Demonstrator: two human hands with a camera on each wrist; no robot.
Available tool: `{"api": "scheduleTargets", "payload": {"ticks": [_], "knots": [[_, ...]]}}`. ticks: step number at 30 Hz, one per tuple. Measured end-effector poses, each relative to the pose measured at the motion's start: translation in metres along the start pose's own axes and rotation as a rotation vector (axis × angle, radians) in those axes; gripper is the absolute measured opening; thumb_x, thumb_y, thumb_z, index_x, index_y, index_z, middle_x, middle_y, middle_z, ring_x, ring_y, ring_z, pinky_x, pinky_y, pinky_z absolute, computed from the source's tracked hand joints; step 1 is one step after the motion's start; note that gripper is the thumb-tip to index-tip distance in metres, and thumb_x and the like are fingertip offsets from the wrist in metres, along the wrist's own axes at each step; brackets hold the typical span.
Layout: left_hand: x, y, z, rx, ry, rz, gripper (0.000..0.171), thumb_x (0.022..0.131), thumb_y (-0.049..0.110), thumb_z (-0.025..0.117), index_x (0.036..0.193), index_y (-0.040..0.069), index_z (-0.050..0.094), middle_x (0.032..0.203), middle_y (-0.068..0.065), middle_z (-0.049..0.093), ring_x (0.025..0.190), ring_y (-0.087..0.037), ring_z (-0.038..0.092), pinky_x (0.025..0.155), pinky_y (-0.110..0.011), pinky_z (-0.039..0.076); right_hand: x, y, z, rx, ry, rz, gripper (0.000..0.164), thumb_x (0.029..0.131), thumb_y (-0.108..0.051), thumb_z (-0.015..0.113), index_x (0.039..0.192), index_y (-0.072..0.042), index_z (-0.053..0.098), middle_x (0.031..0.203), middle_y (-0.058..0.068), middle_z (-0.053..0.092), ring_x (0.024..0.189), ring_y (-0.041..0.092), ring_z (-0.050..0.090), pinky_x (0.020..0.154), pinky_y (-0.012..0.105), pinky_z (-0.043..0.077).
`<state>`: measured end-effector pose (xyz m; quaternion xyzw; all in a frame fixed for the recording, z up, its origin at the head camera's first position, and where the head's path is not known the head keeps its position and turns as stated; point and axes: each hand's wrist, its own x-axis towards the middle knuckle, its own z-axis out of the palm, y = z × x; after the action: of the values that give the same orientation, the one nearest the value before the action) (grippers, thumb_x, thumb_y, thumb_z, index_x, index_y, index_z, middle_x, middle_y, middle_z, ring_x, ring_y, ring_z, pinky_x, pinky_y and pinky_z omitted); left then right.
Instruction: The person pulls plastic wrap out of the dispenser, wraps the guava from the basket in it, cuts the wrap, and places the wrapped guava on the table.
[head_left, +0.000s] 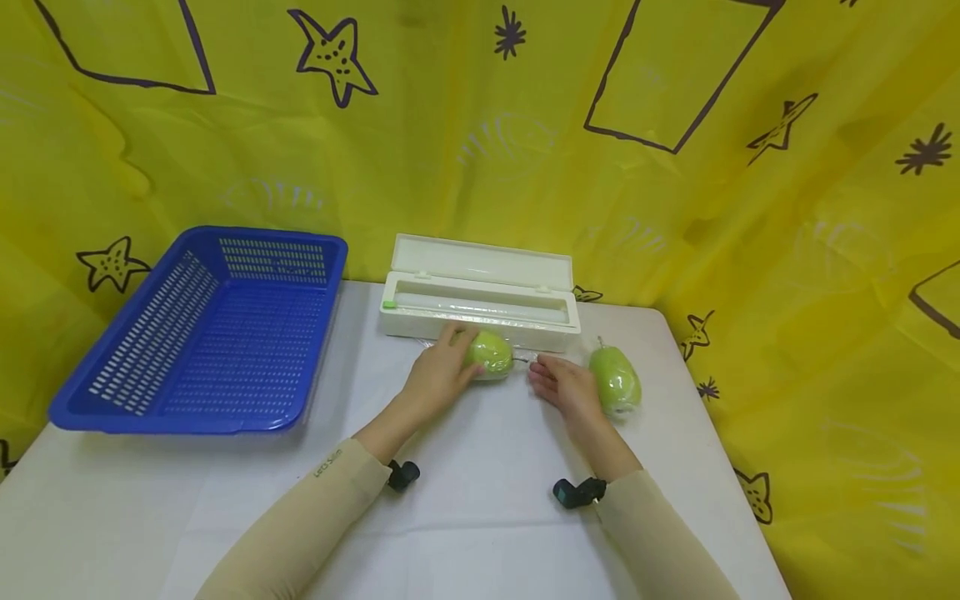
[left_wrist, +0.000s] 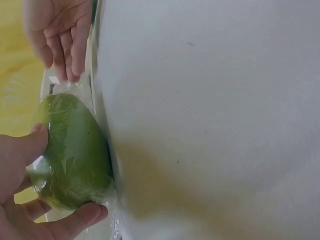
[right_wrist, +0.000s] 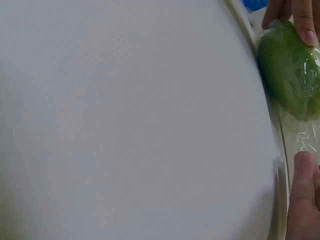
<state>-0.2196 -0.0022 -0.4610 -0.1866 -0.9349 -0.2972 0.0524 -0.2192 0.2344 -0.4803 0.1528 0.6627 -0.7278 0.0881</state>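
Observation:
My left hand (head_left: pixel 444 367) grips a green pear (head_left: pixel 495 354) wrapped in clear plastic film, with thumb and fingers spread around its blunt end. The pear lies on its side just before the white film dispenser (head_left: pixel 480 312), its stem pointing right. In the left wrist view the film looks wrinkled over the pear (left_wrist: pixel 75 150). My right hand (head_left: pixel 566 387) is by the stem end, its fingers nearly straight and their tips right at the loose film (left_wrist: pixel 75 89) there. A second wrapped pear (head_left: pixel 617 382) lies on the table, just right of my right hand.
A blue plastic basket (head_left: pixel 195 419) stands at the left of the white-covered table (head_left: pixel 480 542). The dispenser's lid (head_left: pixel 480 260) is raised, showing a roll of film (head_left: pixel 480 307) and a green slider (head_left: pixel 389 305). A yellow patterned curtain (head_left: pixel 450 167) hangs behind and at the right.

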Motion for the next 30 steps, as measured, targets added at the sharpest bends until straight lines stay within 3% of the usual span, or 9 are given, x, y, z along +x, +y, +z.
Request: {"api": "scheduleTargets", "payload": {"ticks": [3,7,11,15,20,30], "knots": [[0.0,-0.001,-0.001,-0.014,-0.015,-0.006,0.065,0.094,0.034,0.069,0.149,0.011,0.044,0.146,-0.008,0.042,0.107,-0.036,0.065,0.094,-0.047,0.054,0.003,-0.005,0.007,0.114,-0.103,0.057,0.04,0.106,-0.017,0.047,0.14,0.005,0.05,0.124,0.016,0.064,0.107,0.018,0.068,0.097,0.034,0.053],[0.0,-0.002,0.0,-0.03,-0.02,-0.002,0.065,0.093,0.033,0.07,0.15,0.012,0.044,0.146,-0.006,0.042,0.108,-0.036,0.064,0.095,-0.048,0.053,0.007,-0.011,0.023,0.157,-0.146,0.078,0.036,0.105,-0.017,0.049,0.135,0.003,0.052,0.118,0.011,0.059,0.104,0.019,0.065,0.102,0.037,0.05],[0.001,-0.003,0.001,-0.019,-0.008,0.012,0.064,0.093,0.031,0.071,0.148,0.011,0.046,0.144,-0.008,0.043,0.106,-0.037,0.064,0.093,-0.049,0.053,0.009,-0.013,0.039,0.107,-0.085,0.045,0.032,0.102,-0.015,0.055,0.127,0.004,0.057,0.108,0.007,0.062,0.098,0.016,0.064,0.098,0.036,0.053],[0.0,-0.003,0.002,-0.003,0.002,0.012,0.064,0.092,0.03,0.071,0.148,0.011,0.046,0.144,-0.009,0.043,0.106,-0.036,0.064,0.092,-0.049,0.054,0.011,-0.011,0.045,0.022,-0.008,0.023,0.038,0.098,-0.015,0.064,0.129,0.006,0.06,0.101,0.003,0.068,0.093,0.013,0.066,0.09,0.033,0.057],[0.0,-0.001,0.002,-0.002,0.002,0.029,0.064,0.093,0.032,0.071,0.148,0.011,0.046,0.144,-0.01,0.043,0.106,-0.036,0.064,0.092,-0.048,0.054,0.011,-0.009,0.041,-0.014,0.094,0.039,0.037,0.092,-0.014,0.072,0.125,0.0,0.063,0.085,-0.005,0.067,0.073,0.008,0.062,0.065,0.023,0.055],[0.0,-0.001,0.0,0.004,0.018,0.027,0.064,0.091,0.03,0.073,0.147,0.012,0.047,0.143,-0.01,0.045,0.107,-0.036,0.064,0.091,-0.049,0.054,0.016,-0.01,0.046,-0.044,0.034,0.114,0.029,0.098,-0.019,0.062,0.123,-0.004,0.063,0.08,-0.005,0.059,0.07,0.009,0.054,0.058,0.021,0.045]]}}
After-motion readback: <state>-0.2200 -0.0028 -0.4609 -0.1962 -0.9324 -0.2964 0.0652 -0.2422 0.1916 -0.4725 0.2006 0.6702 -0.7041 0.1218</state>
